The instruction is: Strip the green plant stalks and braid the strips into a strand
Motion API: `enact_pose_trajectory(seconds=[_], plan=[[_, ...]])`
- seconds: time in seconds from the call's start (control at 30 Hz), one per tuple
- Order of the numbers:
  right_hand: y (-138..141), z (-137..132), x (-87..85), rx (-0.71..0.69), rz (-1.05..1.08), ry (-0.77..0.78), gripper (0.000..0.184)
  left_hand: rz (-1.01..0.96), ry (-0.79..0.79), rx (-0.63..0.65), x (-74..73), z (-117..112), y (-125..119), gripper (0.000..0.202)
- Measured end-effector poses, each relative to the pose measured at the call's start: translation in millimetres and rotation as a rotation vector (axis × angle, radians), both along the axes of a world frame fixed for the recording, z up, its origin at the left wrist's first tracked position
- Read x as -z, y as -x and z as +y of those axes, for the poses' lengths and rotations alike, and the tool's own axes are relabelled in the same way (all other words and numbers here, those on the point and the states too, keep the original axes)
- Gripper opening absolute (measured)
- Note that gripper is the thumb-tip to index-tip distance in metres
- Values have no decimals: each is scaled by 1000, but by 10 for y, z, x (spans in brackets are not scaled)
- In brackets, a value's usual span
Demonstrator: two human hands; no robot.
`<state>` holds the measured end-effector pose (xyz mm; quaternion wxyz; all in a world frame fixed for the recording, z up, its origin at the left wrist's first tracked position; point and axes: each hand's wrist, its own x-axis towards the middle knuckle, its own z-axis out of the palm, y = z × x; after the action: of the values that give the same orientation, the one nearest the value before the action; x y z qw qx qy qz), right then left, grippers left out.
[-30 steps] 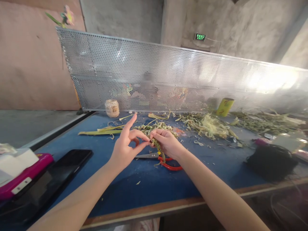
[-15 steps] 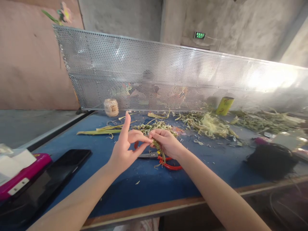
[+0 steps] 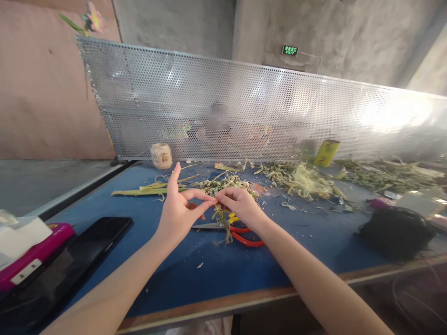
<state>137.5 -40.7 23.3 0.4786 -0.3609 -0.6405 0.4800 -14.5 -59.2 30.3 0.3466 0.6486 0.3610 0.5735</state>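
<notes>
Over the blue table, my left hand (image 3: 174,211) pinches with thumb and index finger, the other fingers raised. Its fingertips meet those of my right hand (image 3: 244,207), which is also closed in a pinch. Between them is the end of a braided strip of dried plant fibre (image 3: 226,231), its greenish tail dangling below my right hand. The exact spot of the pinch is covered by fingertips. Under the strip lie scissors (image 3: 248,240) with red handles, blades pointing left. A heap of dried leaf pieces (image 3: 232,180) sits just behind my hands.
Long stalks (image 3: 146,190) and a roll of twine (image 3: 161,156) are at back left. A phone (image 3: 101,242) lies at left beside a magenta power strip (image 3: 59,235). More dried leaves (image 3: 300,181), a green-yellow can (image 3: 327,153) and a dark bundle (image 3: 394,232) occupy the right. A perforated metal screen (image 3: 244,102) stands behind.
Both hands have shifted slightly left, still pinching together. The braided strip's tail has swung left and hangs looser, uncovering more of the scissors and their yellow part.
</notes>
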Motion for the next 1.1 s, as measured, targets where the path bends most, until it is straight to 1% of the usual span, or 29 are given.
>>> enact_pose_trajectory(seconds=[0.07, 0.23, 0.4, 0.53, 0.63, 0.77, 0.97, 1.1], plan=[[-4, -10, -18, 7, -24, -20, 23, -10, 30, 1, -10, -14, 0, 106], [-13, -21, -36, -5, -11, 11, 22, -77, 155, 50, -22, -10, 6, 110], [-20, -3, -4, -54, 42, 80, 21, -95, 201, 51, -33, -5, 8, 113], [-29, 20, 25, -134, 99, 141, 25, -113, 241, 63, -55, -10, -11, 116], [-38, 19, 30, -188, 121, 168, 28, -130, 299, 150, -59, 6, 0, 113], [-57, 1, 28, -236, 70, 169, 29, -88, 382, 281, -58, 28, 48, 113], [-82, -9, 26, -293, 4, 178, 28, -1, 403, 354, -53, 44, 85, 109], [-59, 6, 43, -239, 25, 200, 31, 31, 361, 362, -33, 57, 91, 103]])
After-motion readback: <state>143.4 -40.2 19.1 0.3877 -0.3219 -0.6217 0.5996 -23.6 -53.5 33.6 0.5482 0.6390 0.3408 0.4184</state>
